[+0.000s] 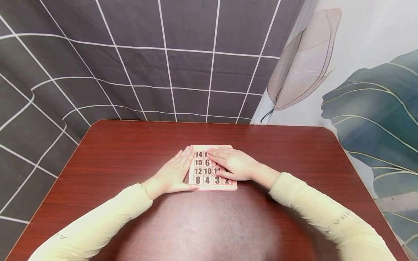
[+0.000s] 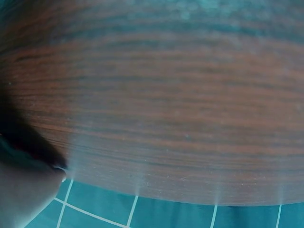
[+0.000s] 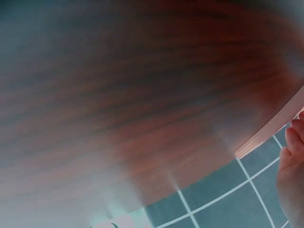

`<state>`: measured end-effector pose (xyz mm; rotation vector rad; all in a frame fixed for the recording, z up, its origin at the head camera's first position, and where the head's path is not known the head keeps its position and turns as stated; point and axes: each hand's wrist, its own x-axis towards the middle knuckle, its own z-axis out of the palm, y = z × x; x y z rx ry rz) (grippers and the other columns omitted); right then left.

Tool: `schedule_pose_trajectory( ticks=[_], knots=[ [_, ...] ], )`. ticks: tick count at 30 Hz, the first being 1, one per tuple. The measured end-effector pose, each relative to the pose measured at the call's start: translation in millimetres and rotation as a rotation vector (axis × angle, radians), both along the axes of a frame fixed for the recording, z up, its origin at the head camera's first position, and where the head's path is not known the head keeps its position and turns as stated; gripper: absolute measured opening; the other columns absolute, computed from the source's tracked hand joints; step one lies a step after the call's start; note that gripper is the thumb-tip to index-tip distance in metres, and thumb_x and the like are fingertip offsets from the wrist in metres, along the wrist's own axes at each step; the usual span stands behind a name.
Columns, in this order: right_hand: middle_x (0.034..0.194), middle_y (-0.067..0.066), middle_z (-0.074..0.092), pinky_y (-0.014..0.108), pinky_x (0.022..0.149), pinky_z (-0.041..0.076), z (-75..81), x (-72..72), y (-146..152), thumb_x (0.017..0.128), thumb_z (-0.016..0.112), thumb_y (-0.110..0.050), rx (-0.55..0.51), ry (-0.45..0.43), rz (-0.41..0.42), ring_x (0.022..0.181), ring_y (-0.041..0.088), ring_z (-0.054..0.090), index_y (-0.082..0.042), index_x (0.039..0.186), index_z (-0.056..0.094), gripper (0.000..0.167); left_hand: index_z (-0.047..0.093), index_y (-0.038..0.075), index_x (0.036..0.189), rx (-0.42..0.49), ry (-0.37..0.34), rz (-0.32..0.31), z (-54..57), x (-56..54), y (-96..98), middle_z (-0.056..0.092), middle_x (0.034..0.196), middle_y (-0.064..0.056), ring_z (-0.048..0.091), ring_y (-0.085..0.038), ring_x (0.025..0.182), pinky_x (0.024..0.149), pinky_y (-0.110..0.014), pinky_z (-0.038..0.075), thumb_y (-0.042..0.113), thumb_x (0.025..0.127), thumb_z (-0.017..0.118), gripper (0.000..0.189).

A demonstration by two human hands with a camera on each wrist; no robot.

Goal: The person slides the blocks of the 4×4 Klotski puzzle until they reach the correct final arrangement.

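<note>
A sliding number puzzle (image 1: 212, 187) with a pale frame and square numbered tiles lies flat on the table. My left hand (image 1: 173, 174) rests along its left edge, fingers fairly straight, with the thumb at the near left corner. Over the upper right tiles lies my right hand (image 1: 239, 165), its fingers extended and touching them; several numbers are hidden beneath. The bottom row reads 8, 4, 3, 2. Only part of the left hand (image 2: 31, 192) shows in the left wrist view. In the right wrist view, fingers of the right hand (image 3: 293, 156) appear beside the puzzle's edge (image 3: 270, 126).
The reddish-brown wooden table (image 1: 130, 145) spreads around the puzzle. Behind it and to the left hangs a dark grey curtain (image 1: 189, 69) with white grid lines. A white leaf-patterned curtain (image 1: 365, 90) hangs on the right.
</note>
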<state>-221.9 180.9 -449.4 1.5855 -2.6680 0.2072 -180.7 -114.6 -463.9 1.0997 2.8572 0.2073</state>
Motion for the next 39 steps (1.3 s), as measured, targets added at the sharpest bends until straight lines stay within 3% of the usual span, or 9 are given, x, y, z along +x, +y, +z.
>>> schedule_pose_trajectory(
  ticks=[8, 14, 22, 31, 39],
  knots=[
    [0.163, 0.012, 0.052, 0.050, 0.129, 0.038, -3.0, 4.0, 39, 0.102, 0.068, -0.037, -0.040, 0.018, -0.019, 0.154, 0.031, 0.047, -0.004, 0.155, 0.053, 0.064, 0.021, -0.013, 0.163, -0.026, 0.017, -0.001, -1.7, -0.6, 0.4, 0.020, 0.173, -0.032, 0.021, -0.042, 0.164, 0.135, -0.051, 0.025, 0.072, 0.091, 0.065, 0.120],
    [0.163, 0.013, 0.052, 0.053, 0.128, 0.038, -5.1, 4.2, 54, 0.103, 0.066, -0.036, -0.019, 0.014, -0.053, 0.154, 0.028, 0.048, -0.002, 0.154, 0.055, 0.062, 0.022, -0.013, 0.163, -0.029, 0.025, 0.001, -3.2, -0.4, -0.6, 0.020, 0.173, -0.032, 0.021, -0.042, 0.164, 0.135, -0.051, 0.024, 0.071, 0.090, 0.066, 0.120],
    [0.161, 0.013, 0.055, 0.052, 0.127, 0.040, -9.1, 1.2, 46, 0.101, 0.070, -0.036, -0.047, 0.043, -0.027, 0.152, 0.031, 0.050, -0.003, 0.153, 0.056, 0.063, 0.022, -0.013, 0.163, -0.020, 0.020, 0.001, -2.5, -0.4, 0.0, 0.020, 0.173, -0.032, 0.021, -0.042, 0.164, 0.135, -0.051, 0.024, 0.070, 0.090, 0.066, 0.119],
    [0.162, 0.012, 0.054, 0.048, 0.130, 0.037, -6.2, 1.8, 27, 0.103, 0.065, -0.040, -0.026, -0.002, -0.040, 0.154, 0.029, 0.047, -0.003, 0.153, 0.056, 0.063, 0.022, -0.013, 0.163, -0.019, 0.020, -0.004, -2.4, -0.6, 0.7, 0.020, 0.173, -0.032, 0.021, -0.042, 0.164, 0.135, -0.051, 0.024, 0.071, 0.091, 0.065, 0.119],
    [0.163, 0.013, 0.052, 0.047, 0.130, 0.036, -4.6, 7.9, 36, 0.102, 0.066, -0.038, -0.026, 0.039, -0.005, 0.155, 0.030, 0.046, -0.002, 0.155, 0.053, 0.065, 0.023, -0.014, 0.162, -0.015, 0.047, -0.008, -3.8, -0.6, -0.5, 0.022, 0.172, -0.033, 0.023, -0.043, 0.163, 0.134, -0.051, 0.026, 0.070, 0.090, 0.066, 0.120]
  ],
)
